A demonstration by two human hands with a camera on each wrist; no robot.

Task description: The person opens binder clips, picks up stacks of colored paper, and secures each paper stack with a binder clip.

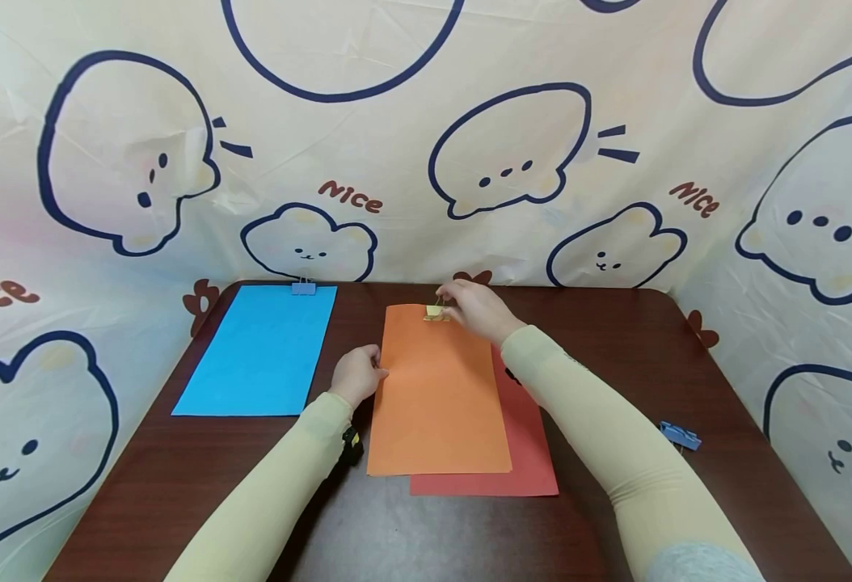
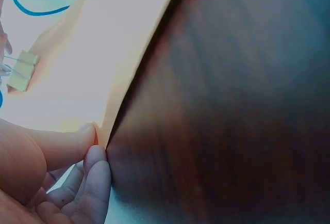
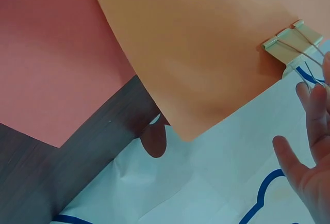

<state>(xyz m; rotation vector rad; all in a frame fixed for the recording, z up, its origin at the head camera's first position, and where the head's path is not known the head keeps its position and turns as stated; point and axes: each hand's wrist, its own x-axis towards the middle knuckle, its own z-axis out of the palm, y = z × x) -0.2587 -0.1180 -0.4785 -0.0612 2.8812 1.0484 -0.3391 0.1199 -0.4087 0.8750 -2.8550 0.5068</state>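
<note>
Sitting on the 12 o'clock edge of a rectangular orange paper sheet (image 1: 436,396) is a small yellow metal binder clip (image 1: 435,310), and that lineup is the key bit: sheet's long axis runs roughly 12 to 6, clip mouth across it. The right hand (image 1: 480,311) is the near one, coming in from the clip's 3 o'clock and pinching its wire handles. The left hand (image 1: 356,376) pinches the sheet's edge around 9 o'clock, so the clip is up at its 2. Hands are apart, fwiw. A red paper sheet (image 1: 528,436) pokes out from under the orange at about 4 to 5. Further out on the dark brown wooden desk (image 1: 135,485): a bright blue paper sheet (image 1: 259,356) near 9, and a loose blue metal binder clip (image 1: 681,435) between 3 and 4.
</note>
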